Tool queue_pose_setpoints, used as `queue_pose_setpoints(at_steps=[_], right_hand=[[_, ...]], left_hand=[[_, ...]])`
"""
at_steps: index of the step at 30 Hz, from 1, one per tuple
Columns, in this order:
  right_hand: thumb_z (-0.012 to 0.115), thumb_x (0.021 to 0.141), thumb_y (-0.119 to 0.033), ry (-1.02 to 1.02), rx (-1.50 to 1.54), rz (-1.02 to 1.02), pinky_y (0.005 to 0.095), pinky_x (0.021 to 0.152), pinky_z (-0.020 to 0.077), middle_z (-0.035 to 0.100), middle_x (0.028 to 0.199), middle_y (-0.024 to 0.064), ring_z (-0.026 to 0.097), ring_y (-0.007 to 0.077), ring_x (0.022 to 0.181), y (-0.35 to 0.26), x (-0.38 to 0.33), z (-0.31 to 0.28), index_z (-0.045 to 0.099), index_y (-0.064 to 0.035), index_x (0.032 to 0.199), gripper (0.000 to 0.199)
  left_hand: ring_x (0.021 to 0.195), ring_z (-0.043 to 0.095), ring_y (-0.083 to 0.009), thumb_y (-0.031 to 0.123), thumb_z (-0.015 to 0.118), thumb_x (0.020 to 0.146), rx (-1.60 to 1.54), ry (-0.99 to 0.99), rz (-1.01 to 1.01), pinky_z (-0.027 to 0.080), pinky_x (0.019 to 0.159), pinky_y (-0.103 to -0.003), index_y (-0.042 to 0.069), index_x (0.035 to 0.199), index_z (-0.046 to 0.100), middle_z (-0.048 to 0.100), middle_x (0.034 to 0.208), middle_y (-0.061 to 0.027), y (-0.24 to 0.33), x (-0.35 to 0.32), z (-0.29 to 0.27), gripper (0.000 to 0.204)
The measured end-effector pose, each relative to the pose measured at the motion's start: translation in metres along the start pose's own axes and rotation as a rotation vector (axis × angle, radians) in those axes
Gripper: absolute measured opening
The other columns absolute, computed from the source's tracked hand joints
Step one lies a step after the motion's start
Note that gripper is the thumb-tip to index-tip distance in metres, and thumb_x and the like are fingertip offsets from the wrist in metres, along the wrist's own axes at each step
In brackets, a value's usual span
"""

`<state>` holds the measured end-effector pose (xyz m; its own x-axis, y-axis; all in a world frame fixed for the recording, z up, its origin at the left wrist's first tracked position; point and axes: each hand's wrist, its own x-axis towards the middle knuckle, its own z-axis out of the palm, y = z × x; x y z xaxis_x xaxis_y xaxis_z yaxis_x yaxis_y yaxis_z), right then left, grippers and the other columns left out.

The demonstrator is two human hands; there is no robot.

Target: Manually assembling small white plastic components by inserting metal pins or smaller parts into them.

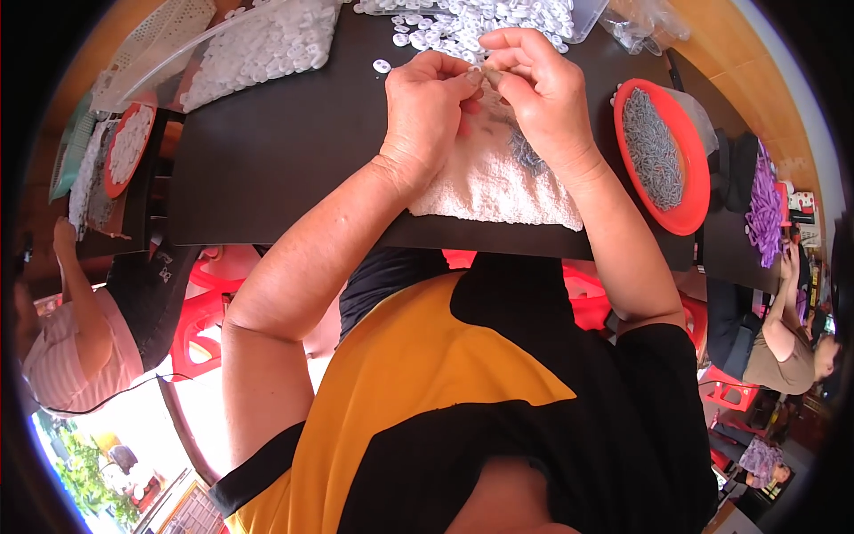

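Over the far part of a pale towel [498,200], my left hand [418,111] and my right hand [544,98] meet with their fingertips closed. A tiny whitish piece shows between the fingertips; its kind is too small to make out, and fingers cover most of it. Small grey pin-like pieces [527,153] lie on the towel beside my right wrist. One white oval piece with dark holes [382,66] rests alone on the dark table, left of my left hand. Many like it form a loose pile [445,34] just beyond my hands.
A clear bag of white pieces [267,58] lies at the far left of the dark table [267,178]. To the right stands a red oval dish [696,182] full of grey pins [654,147]. Co-workers sit at both sides, one near purple pieces [763,209].
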<state>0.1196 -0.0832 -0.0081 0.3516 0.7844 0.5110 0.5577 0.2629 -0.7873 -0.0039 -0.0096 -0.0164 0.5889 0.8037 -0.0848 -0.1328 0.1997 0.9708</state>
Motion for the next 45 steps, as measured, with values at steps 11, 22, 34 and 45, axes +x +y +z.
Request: queue_pose_setpoints(at_steps=[11, 22, 34, 45], right_hand=[[0.049, 0.075, 0.012, -0.025, -0.082, -0.071, 0.0301, 0.07, 0.0544, 0.071, 0.091, 0.0089, 0.07, 0.0218, 0.082, 0.002, 0.002, -0.004, 0.063, -0.0048, 0.104, 0.036], [0.052, 0.077, 0.011, -0.037, -0.155, -0.132, 0.0319, 0.067, 0.0532, 0.068, 0.081, 0.0133, 0.068, 0.0243, 0.074, 0.009, 0.002, -0.005, 0.063, -0.0078, 0.107, 0.038], [0.051, 0.076, 0.012, -0.055, -0.186, -0.172, 0.0328, 0.066, 0.0538, 0.068, 0.081, 0.0124, 0.068, 0.0248, 0.073, 0.004, 0.002, -0.006, 0.064, -0.0078, 0.104, 0.037], [0.049, 0.074, 0.014, -0.051, -0.094, -0.167, 0.0317, 0.072, 0.0555, 0.069, 0.085, 0.0108, 0.07, 0.0232, 0.08, 0.005, 0.001, -0.002, 0.062, -0.0052, 0.099, 0.034]], left_hand=[[0.067, 0.06, -0.0132, 0.004, 0.062, 0.088, -0.033, -0.029, -0.018, 0.045, 0.054, -0.024, -0.004, 0.094, 0.061, 0.065, 0.08, -0.0089, 0.004, 0.0, -0.001, 0.01], [0.066, 0.06, -0.0131, 0.004, 0.062, 0.089, -0.013, -0.045, -0.017, 0.046, 0.054, -0.024, -0.004, 0.095, 0.062, 0.065, 0.08, -0.0093, 0.005, -0.001, -0.001, 0.01], [0.058, 0.059, -0.0106, 0.004, 0.063, 0.088, -0.004, -0.023, 0.015, 0.045, 0.044, -0.024, -0.004, 0.089, 0.062, 0.064, 0.073, -0.0074, 0.002, 0.001, 0.0, 0.008], [0.064, 0.059, -0.0125, 0.004, 0.062, 0.088, 0.0, -0.022, -0.02, 0.045, 0.052, -0.023, -0.004, 0.093, 0.062, 0.065, 0.078, -0.0094, 0.006, -0.001, -0.001, 0.009]])
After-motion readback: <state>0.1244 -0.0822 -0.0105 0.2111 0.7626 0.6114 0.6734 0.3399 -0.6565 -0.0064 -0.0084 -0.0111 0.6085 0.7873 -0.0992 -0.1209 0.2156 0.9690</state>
